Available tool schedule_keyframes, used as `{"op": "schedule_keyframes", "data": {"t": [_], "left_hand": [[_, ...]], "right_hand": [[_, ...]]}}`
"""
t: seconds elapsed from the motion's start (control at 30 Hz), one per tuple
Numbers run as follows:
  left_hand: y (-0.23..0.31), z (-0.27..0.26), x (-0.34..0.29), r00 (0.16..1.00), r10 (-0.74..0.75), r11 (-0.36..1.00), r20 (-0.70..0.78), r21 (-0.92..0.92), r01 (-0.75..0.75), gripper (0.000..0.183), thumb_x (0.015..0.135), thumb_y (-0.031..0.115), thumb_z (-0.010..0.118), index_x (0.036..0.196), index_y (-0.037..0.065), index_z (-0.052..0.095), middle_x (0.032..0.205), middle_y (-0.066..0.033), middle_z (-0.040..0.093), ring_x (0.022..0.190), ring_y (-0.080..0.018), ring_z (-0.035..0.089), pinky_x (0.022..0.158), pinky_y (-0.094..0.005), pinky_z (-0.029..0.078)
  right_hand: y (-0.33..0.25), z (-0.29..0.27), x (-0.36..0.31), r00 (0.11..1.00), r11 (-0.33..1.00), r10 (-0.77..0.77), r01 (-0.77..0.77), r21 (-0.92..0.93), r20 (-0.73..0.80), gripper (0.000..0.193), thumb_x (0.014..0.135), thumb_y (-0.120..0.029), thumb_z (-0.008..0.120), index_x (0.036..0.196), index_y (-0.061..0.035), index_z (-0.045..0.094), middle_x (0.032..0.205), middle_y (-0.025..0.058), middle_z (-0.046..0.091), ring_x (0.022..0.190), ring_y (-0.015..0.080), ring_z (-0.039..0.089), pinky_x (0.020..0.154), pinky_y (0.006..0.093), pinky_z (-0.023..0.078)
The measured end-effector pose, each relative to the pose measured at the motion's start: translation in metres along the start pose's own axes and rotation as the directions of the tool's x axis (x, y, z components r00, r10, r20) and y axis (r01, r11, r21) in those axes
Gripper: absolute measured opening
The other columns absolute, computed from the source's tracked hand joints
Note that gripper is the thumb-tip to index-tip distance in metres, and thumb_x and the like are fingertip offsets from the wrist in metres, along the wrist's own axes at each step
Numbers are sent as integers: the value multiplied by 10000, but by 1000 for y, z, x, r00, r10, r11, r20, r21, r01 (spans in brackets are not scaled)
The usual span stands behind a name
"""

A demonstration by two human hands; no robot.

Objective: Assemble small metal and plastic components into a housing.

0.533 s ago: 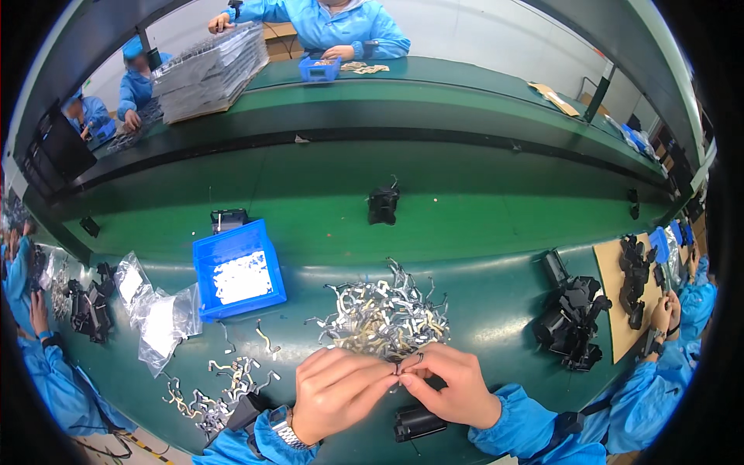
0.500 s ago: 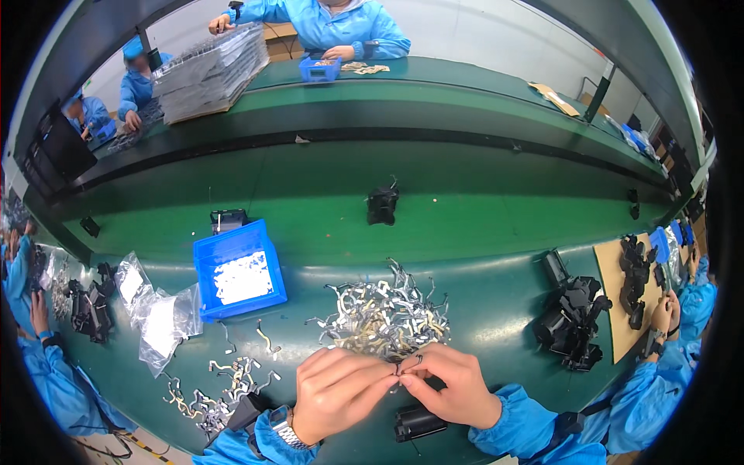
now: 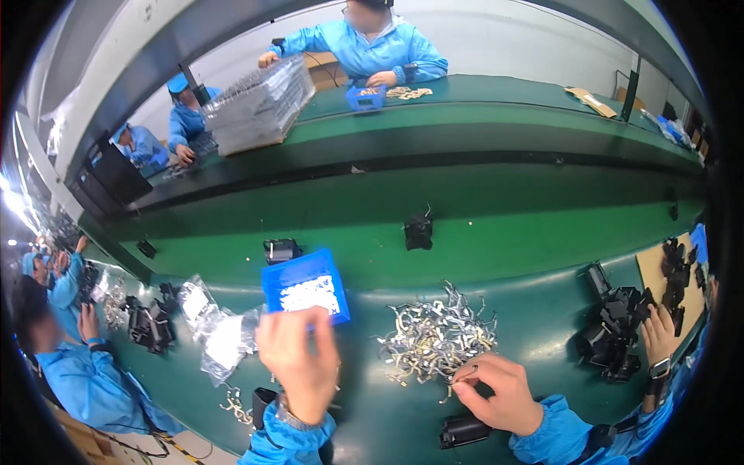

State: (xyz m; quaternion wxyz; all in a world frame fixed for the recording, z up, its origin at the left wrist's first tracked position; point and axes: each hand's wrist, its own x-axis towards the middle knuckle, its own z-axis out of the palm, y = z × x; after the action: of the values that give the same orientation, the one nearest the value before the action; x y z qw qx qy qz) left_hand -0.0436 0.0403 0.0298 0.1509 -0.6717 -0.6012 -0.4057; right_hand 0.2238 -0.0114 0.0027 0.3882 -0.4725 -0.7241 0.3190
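My left hand (image 3: 301, 364) is in the air at the front of the blue bin (image 3: 346, 310), which holds many small white pieces (image 3: 310, 295). Motion smears its fingers, so I cannot tell whether they hold anything. Thumb and forefinger of my right hand (image 3: 504, 394) are pinched on a short wire lead (image 3: 449, 393), at the front right edge of a heap of short wire leads (image 3: 435, 333) with white, grey and yellowish parts. Below that hand lies a black cylindrical housing (image 3: 465, 432).
Clear plastic bags (image 3: 225, 337) and loose leads (image 3: 236, 407) lie left of the bin. Black housings are piled at the right (image 3: 616, 325) and far left (image 3: 151, 322). A co-worker's hand (image 3: 659, 333) touches the right pile. People also work across the bench, beside stacked trays (image 3: 260, 108).
My hands were together in front of the heap; now they are apart. The left has moved up to the blue bin, while the right stays by the heap. The whole view has shifted.
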Motion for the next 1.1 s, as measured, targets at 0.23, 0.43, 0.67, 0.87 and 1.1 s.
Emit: {"op": "schedule_keyframes", "data": {"t": [0.23,0.43,0.67,0.87,1.1], "left_hand": [[11,-9,-7,973,192,951,132,-268,-151,490,791,-74,662,1261,57,705,1226,-121,733,1039,-324,638,949,-451,444],[50,7,-49,854,460,779,243,-573,-256,253,814,265,862,1020,151,771,1047,28,708,944,-196,638,803,-348,423],[48,9,-43,856,287,751,430,-656,78,144,822,170,867,905,134,756,910,12,736,890,-202,658,755,-344,434],[43,8,-46,870,238,685,431,-710,165,204,810,111,860,983,96,755,973,-59,742,914,-250,678,819,-360,483],[38,1,-58,691,555,618,463,-786,30,435,796,410,858,1117,145,732,1118,-16,684,1044,-214,639,837,-358,424]], "right_hand": [[0,-3,7,984,942,-142,169,-292,110,121,841,-108,761,915,-47,688,907,93,700,846,306,664,765,411,528],[-4,-8,6,949,891,-217,288,-351,229,164,783,-130,781,904,-77,683,919,49,699,850,282,659,751,405,503],[4,-11,7,990,997,-69,64,40,123,128,836,-74,796,931,-57,713,963,58,786,853,231,748,796,352,581],[6,-18,6,967,926,1,-97,364,254,153,888,-67,830,1018,-18,766,953,86,806,872,199,777,795,313,602],[-1,-59,13,908,849,-313,136,510,278,168,838,-14,851,994,23,802,924,137,798,857,266,782,784,366,614]]}}
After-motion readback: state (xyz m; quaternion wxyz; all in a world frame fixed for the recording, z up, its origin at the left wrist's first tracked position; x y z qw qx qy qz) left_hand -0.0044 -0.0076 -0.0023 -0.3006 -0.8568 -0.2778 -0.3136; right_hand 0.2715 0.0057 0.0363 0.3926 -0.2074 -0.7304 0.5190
